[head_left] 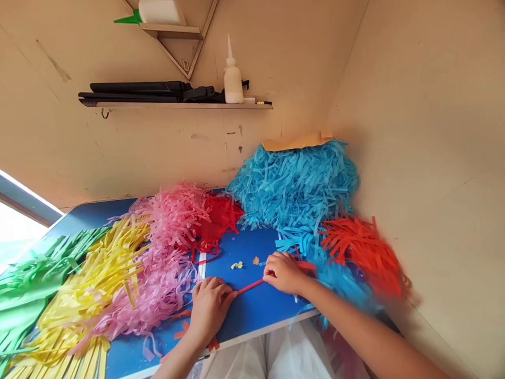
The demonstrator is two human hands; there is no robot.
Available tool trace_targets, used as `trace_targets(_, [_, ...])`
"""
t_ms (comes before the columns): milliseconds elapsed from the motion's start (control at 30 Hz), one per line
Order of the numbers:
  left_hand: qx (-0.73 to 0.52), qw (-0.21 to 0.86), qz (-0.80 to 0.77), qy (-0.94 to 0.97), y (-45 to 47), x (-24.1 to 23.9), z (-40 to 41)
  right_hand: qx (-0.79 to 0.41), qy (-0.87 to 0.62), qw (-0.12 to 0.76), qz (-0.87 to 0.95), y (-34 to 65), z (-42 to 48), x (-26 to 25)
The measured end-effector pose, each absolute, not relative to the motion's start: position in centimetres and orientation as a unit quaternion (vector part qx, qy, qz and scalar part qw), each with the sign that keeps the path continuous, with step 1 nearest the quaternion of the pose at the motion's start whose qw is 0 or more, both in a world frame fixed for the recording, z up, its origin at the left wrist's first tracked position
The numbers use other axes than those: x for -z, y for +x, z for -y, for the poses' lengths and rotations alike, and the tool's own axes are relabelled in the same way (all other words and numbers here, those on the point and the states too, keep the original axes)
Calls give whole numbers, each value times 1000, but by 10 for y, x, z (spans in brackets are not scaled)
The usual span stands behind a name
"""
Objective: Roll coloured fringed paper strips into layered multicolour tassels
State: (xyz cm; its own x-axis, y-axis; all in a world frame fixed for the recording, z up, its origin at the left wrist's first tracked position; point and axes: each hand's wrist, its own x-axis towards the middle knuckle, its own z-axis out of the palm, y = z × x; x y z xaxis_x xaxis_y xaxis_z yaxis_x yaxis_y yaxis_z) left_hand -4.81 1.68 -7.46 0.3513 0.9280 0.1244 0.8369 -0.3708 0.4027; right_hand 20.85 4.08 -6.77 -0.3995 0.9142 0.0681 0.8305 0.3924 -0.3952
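A thin red paper strip (250, 287), rolled or twisted narrow, stretches taut between my two hands just above the blue table (246, 310). At its left end, my left hand (211, 302) pinches it between thumb and fingers, palm down. My right hand (284, 272) grips the other end with closed fingers. Behind my right hand lies a piece of orange-red paper (305, 267). Small yellow paper scraps (237, 265) and an orange scrap (256, 260) rest on the table beyond the strip.
Fringed paper surrounds my hands: green (35, 284), yellow (87, 279), pink (177, 210), red (221, 216), blue (295, 184) and orange-red (363, 252). A wall shelf (177, 105) above holds a black hair straightener (138, 92) and a white nozzle bottle (233, 84).
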Motion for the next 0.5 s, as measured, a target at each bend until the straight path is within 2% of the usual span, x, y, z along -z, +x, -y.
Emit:
trace_targets(200, [-135,85,-553,818,-33,63,-16,-154,-547,82,819,199,-49,61])
trace_targets(367, [-167,-7,-451,877,-24,67,-13,-145,-546,54,823,197,-52,54])
trace_targets(500, [-184,-37,-416,890,-22,80,-15,-103,-528,61,840,193,-43,52])
